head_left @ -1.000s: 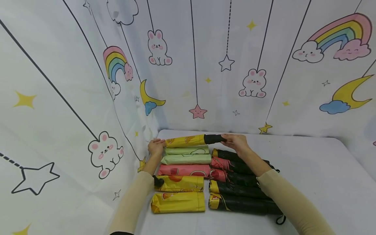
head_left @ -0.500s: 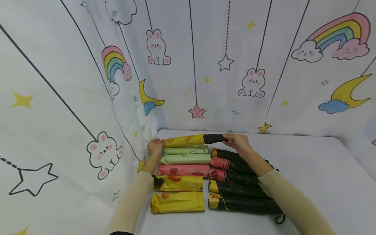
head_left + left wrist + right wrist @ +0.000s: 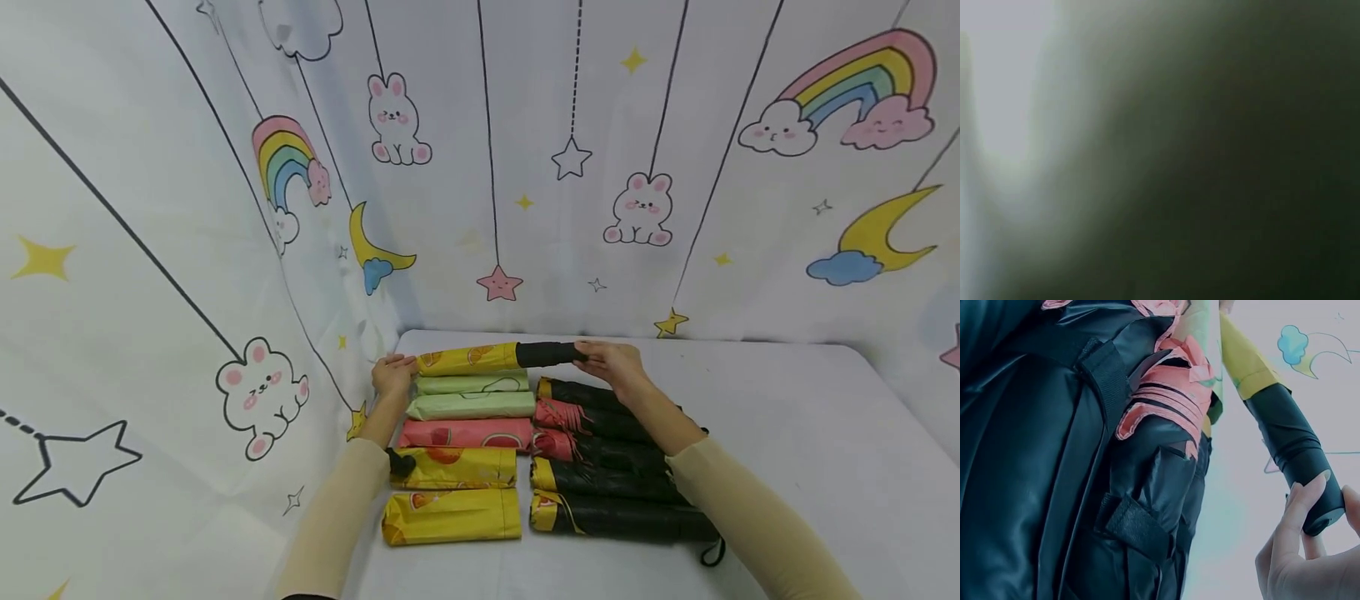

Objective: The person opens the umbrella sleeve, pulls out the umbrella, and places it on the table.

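Observation:
In the head view a yellow sleeve (image 3: pixel 468 360) with an orange-slice print is held over the far end of two rows. My left hand (image 3: pixel 392 375) pinches its left end. From its right end sticks a black folding umbrella (image 3: pixel 547 354), whose tip my right hand (image 3: pixel 613 364) grips between thumb and fingers. The right wrist view shows that hand (image 3: pixel 1316 572) around the round end of the black umbrella (image 3: pixel 1285 428), with the yellow sleeve (image 3: pixel 1250 365) on its far part. The left wrist view is only a dark blur.
Below lie flat sleeves: light green (image 3: pixel 472 406), red (image 3: pixel 461 434) and yellow (image 3: pixel 453 515). To their right, several black folding umbrellas (image 3: pixel 630 517) with yellow or red trim lie side by side, partly behind my right forearm. A cartoon-printed curtain (image 3: pixel 570 233) closes off the back and left.
My right hand has drifted a little to the right, and more of the black umbrella shows outside the yellow sleeve. My left hand keeps its hold. The head view has shifted slightly.

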{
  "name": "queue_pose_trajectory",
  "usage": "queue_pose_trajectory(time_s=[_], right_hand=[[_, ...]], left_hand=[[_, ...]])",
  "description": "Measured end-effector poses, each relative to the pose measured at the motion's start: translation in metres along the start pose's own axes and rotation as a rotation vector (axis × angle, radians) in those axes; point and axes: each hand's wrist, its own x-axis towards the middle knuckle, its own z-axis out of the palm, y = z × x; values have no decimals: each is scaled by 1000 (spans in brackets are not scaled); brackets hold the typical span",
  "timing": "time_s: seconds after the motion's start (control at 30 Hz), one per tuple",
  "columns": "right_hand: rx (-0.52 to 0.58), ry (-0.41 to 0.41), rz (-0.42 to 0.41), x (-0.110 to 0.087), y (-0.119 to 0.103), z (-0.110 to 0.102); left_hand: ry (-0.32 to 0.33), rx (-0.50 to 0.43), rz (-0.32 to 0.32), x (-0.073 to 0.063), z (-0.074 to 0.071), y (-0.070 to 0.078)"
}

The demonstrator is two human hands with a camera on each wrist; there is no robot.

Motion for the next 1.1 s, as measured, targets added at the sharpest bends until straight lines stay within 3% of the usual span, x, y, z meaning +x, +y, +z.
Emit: queue_pose_trajectory(time_s=[0.5, 0.77, 1.1], right_hand=[[26, 10, -10, -5, -11, -11], [49, 26, -4, -9, -13, -16], [59, 19, 8, -12, -16, -20]], left_hand=[[-18, -84, -14, 3, 0, 3], [-10, -16, -2, 1, -2, 2], [-15, 1, 1, 1, -1, 3]])
